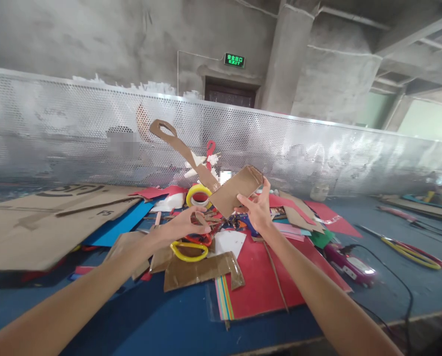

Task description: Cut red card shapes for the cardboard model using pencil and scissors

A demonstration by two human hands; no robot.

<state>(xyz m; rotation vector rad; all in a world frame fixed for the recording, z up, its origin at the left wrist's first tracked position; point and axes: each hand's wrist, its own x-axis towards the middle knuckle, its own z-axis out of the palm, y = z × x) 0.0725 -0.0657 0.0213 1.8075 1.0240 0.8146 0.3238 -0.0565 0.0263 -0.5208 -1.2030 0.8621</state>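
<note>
My right hand (258, 207) grips a folded brown cardboard piece (235, 192), thumb across its near face and fingers behind its right end. From behind that piece a long cardboard strip (185, 151) slants up to the left and ends in an oval loop. Lower and to the left, my left hand (191, 222) has its fingers curled in a pinch; what lies between them, if anything, I cannot make out. Just below it are the yellow and red handles of scissors (189, 252). A yellow tape roll (199, 196) stands behind the left hand.
Large flat cardboard (57, 222) covers the table's left side. Red sheets (265, 282) and brown cardboard scraps (200, 272) lie in front. On the right are a purple corded device (350, 264) and yellow-and-red-handled scissors (402, 247). A perforated metal panel (94, 133) rises behind.
</note>
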